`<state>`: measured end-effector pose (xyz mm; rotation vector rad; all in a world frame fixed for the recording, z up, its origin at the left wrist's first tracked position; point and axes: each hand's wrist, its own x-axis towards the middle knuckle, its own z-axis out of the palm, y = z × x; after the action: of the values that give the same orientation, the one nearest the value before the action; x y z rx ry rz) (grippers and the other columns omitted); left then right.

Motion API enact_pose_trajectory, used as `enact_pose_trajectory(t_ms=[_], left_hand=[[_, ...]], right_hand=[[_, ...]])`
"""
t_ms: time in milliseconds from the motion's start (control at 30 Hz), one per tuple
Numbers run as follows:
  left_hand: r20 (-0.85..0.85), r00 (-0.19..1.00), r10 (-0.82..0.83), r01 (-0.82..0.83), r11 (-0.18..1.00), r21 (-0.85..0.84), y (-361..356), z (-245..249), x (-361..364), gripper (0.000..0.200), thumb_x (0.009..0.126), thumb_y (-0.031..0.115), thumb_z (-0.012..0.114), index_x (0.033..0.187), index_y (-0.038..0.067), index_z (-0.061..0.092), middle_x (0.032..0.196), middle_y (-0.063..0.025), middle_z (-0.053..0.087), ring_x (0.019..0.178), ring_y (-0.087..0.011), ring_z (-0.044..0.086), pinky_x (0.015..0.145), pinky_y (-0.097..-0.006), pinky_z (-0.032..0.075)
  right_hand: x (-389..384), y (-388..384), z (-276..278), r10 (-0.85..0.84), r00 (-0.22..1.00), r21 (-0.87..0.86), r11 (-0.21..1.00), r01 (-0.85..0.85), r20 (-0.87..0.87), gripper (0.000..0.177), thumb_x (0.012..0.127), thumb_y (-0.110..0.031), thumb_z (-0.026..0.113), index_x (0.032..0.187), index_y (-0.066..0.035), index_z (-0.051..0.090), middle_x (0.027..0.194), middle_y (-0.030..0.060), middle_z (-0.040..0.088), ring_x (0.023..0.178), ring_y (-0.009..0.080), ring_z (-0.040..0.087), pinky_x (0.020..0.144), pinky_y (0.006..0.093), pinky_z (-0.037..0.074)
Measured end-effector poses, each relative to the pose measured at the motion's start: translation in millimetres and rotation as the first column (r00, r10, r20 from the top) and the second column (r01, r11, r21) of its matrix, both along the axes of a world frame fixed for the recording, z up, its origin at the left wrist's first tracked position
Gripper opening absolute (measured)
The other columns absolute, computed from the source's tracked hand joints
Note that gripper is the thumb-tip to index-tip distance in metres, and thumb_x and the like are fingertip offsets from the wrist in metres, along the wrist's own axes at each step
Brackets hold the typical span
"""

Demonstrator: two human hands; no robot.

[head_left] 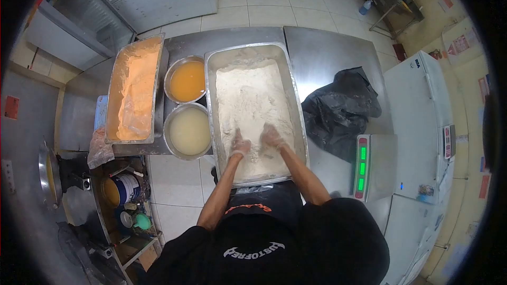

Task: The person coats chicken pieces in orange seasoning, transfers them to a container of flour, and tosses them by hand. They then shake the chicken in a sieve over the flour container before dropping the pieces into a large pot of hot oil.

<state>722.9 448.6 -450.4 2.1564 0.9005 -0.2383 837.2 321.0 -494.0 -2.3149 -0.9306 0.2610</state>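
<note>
Both hands work in a deep metal tray [209,95] filled with white, flour-like powder [251,92]. Near the tray's front left, my left hand [241,145] is dusted white, its fingers partly sunk in the powder. To its right, my right hand [271,137] presses into the same powder, its fingers blurred and half covered. Whether either hand grips anything under the surface, I cannot tell. Left of the tray stand two round metal bowls: one with orange liquid [187,82], the other with pale, cloudy liquid [189,131].
At the far left lies a long metal pan with orange paste [138,84]. A crumpled black plastic bag [343,106] and a scale with green digits [375,166] are on the steel table [322,47] at right. Below left, a shelf holds a tub [120,189].
</note>
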Motion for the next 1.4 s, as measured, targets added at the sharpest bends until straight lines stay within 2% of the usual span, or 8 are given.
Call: enact_pose_trajectory(t_ms=[300,433,533,767,967,1167,1267,1400], left_hand=[[-0.370,0.898,-0.238,0.431,0.643,0.633,53,24,76,0.083,0.070,0.027,0.056,0.136,-0.001,0.014,0.129,-0.0266,0.037,0.114,-0.0311,0.044,0.093,-0.0367,0.036],[-0.302,0.761,-0.574,0.624,0.775,0.099,63,12,59,0.077,0.070,0.027,0.055,0.135,0.003,0.022,0.126,-0.0254,0.040,0.111,-0.0362,0.045,0.091,-0.0429,0.038],[-0.045,0.905,-0.423,0.298,0.555,0.777,24,-55,23,0.068,0.068,0.019,0.057,0.127,-0.005,0.032,0.111,-0.0297,0.049,0.103,-0.0323,0.051,0.091,-0.0369,0.039],[-0.058,0.924,-0.379,0.383,0.913,0.139,98,37,89,0.060,0.063,0.018,0.065,0.116,-0.003,0.045,0.109,-0.0248,0.053,0.099,-0.0361,0.054,0.084,-0.0406,0.044],[-0.094,0.879,-0.467,0.414,0.847,-0.334,169,114,162,0.074,0.057,0.035,0.073,0.116,-0.001,0.046,0.108,-0.0217,0.056,0.100,-0.0273,0.055,0.084,-0.0354,0.045],[-0.376,0.619,-0.689,0.728,0.683,-0.053,138,-49,144,0.102,0.057,0.035,0.074,0.135,0.002,0.017,0.129,-0.0206,0.039,0.114,-0.0276,0.044,0.094,-0.0353,0.038],[0.277,0.764,-0.582,0.622,0.779,-0.080,92,-24,64,0.091,0.067,0.043,0.062,0.136,0.002,0.019,0.138,-0.0164,0.029,0.127,-0.0286,0.027,0.104,-0.0378,0.022],[-0.165,0.817,-0.553,0.566,0.715,0.410,26,-10,33,0.083,0.075,0.035,0.053,0.138,0.003,0.008,0.141,-0.0199,0.019,0.128,-0.0412,0.019,0.103,-0.0522,0.017]], right_hand=[[86,61,103,0.500,0.865,-0.636,0.683,-0.358,0.050,0.113,0.055,-0.071,0.058,0.131,0.006,0.024,0.132,0.0197,0.036,0.122,0.0298,0.036,0.102,0.0418,0.027],[60,34,85,0.657,0.746,-0.347,0.728,-0.591,0.108,0.063,0.079,-0.029,0.051,0.132,-0.003,0.029,0.127,0.0156,0.042,0.104,0.0271,0.053,0.090,0.0337,0.040],[7,37,112,0.370,0.920,-0.580,0.781,-0.232,0.129,0.053,0.082,-0.017,0.046,0.132,-0.006,0.030,0.109,0.0135,0.053,0.084,0.0239,0.058,0.077,0.0316,0.046],[78,35,-9,0.381,0.909,-0.532,0.812,-0.242,0.168,0.047,0.077,-0.032,0.059,0.114,-0.005,0.048,0.079,0.0102,0.055,0.071,0.0240,0.054,0.065,0.0350,0.045],[157,91,148,0.375,0.840,-0.272,0.826,-0.495,-0.392,0.089,0.054,-0.053,0.074,0.121,-0.003,0.043,0.111,0.0167,0.053,0.102,0.0307,0.051,0.090,0.0360,0.041],[114,79,95,0.328,0.928,0.037,0.945,-0.326,-0.176,0.099,0.062,-0.051,0.070,0.133,0.002,0.023,0.131,0.0216,0.035,0.120,0.0321,0.035,0.102,0.0364,0.028],[100,48,77,0.621,0.779,-0.026,0.780,-0.625,-0.085,0.093,0.067,-0.052,0.067,0.129,0.005,0.028,0.127,0.0237,0.039,0.118,0.0318,0.038,0.101,0.0386,0.030],[35,14,62,0.459,0.855,-0.301,0.873,-0.383,0.242,0.067,0.076,-0.038,0.057,0.128,-0.001,0.034,0.107,0.0182,0.052,0.095,0.0282,0.053,0.083,0.0369,0.042]])
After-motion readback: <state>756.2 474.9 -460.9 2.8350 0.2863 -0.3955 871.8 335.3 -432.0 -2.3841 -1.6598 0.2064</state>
